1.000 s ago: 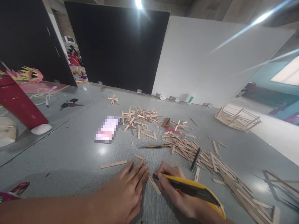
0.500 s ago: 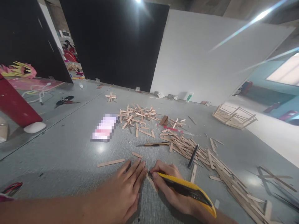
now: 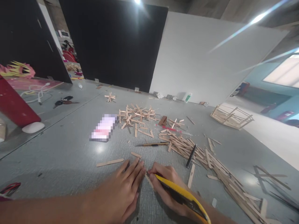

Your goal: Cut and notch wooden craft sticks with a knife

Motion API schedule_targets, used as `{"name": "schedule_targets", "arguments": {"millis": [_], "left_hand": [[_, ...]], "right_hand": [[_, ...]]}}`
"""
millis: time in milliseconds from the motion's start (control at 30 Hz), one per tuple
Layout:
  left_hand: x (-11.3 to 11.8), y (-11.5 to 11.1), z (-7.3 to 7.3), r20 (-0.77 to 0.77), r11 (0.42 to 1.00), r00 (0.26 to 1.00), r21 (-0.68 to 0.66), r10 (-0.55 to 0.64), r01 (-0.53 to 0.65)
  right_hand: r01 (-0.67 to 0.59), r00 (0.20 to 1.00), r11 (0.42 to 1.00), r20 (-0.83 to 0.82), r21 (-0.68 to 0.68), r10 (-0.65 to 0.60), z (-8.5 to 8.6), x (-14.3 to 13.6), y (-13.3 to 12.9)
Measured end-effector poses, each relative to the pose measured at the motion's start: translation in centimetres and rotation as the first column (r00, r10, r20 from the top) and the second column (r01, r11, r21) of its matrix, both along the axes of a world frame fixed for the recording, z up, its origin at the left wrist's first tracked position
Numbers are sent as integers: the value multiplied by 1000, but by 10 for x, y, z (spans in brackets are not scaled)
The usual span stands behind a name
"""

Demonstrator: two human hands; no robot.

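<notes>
My right hand (image 3: 167, 186) grips a yellow and black utility knife (image 3: 184, 194), its front end pointing down to the left at the table. Under that end lies a wooden craft stick (image 3: 149, 180), partly covered by my hands. My left hand (image 3: 127, 188) rests flat on the table just left of the stick, fingers stretched out; whether they press on the stick is hard to see. Beyond the left fingertips lie a short stick piece (image 3: 136, 155) and a longer craft stick (image 3: 109, 162).
A heap of craft sticks (image 3: 179, 144) runs down the right side, with a black pen (image 3: 191, 156) across it. Ahead are a thin craft knife (image 3: 153, 144), star-shaped stick pieces (image 3: 137, 113) and a blurred phone (image 3: 104, 127). A stick frame (image 3: 231, 117) stands back right.
The utility knife and my right hand have shifted slightly left and down, the knife's rear end dropping lower. My left hand stays almost where it was. The whole view has shifted a little.
</notes>
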State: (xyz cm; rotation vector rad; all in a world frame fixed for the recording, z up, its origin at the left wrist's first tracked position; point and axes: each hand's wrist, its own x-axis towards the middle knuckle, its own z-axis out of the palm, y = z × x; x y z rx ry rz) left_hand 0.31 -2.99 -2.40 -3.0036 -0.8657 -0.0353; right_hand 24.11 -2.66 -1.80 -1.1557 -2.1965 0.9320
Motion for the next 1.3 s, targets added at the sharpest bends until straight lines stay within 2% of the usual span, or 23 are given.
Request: {"name": "schedule_targets", "arguments": {"millis": [233,500,800,1067,1200,1300], "left_hand": [[3,-3,-1,-55,999,997,-9,49,-50],[0,-3,-6,-43,1000,999,0,27,-27],[2,1,-4,-70,999,998,-36,10,-12],[-3,2,-4,-16,999,999,25,-43,44],[0,3,-2,-25,995,996,45,-91,92],[0,5,-2,-25,993,994,48,-108,109]], "right_hand": [[-26,1000,1000,5,2,26,1,1,2],[-40,999,999,-7,-30,39,5,1,-1],[50,998,998,46,-26,-48,2,2,-1],[118,991,993,67,-26,-116,8,6,-5],[186,982,980,51,-74,-183,7,9,-7],[162,986,984,52,-75,-159,4,8,-5]]}}
